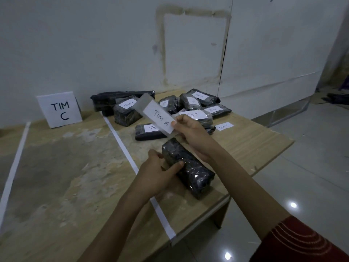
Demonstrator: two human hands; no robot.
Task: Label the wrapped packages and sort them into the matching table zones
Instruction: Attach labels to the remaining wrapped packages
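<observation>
A dark wrapped package (190,168) without a label lies on the wooden table (75,167), near its right front edge. My left hand (160,171) grips its left side, thumb across the top. My right hand (190,133) pinches the corner of a white label reading "Tim A" (160,118) on a strip of clear tape, held up above the package. Behind it lies a pile of several wrapped packages (170,106), most bearing white labels.
A white sign reading "TIM C" (59,109) stands against the wall at back left. White tape lines (120,140) divide the table into zones. A loose "Tim B" label (224,126) lies on the table at right. The table's right edge drops to a tiled floor.
</observation>
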